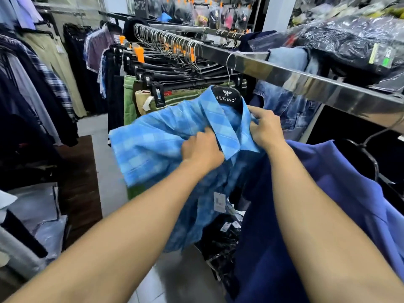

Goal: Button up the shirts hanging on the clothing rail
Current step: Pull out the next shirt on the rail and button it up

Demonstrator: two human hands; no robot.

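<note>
At far left I see dark and plaid garments (pixel 43 84) hanging along the wall. Next comes a row of trousers (pixel 175 73) on clip hangers with orange tags.

The light-blue checked shirt (pixel 157 145) hangs at centre on a black hanger (pixel 229 98) printed ARISTINO, whose wire hook sits over the steel clothing rail (pixel 306 84). A paper tag (pixel 219 201) dangles low on the shirt front.

My left hand (pixel 202 150) has its fingers curled into the shirt fabric just left of the collar, gripping the front panel. My right hand (pixel 265 127) pinches the opposite collar edge, thumb and fingers closed on the cloth just below the hanger. Both hands lie near each other, either side of the collar. I cannot tell the button state.

To the right, a dark-blue garment (pixel 273 237) hangs touching my right forearm. Plastic-wrapped stock (pixel 349 44) rests above the rail.
</note>
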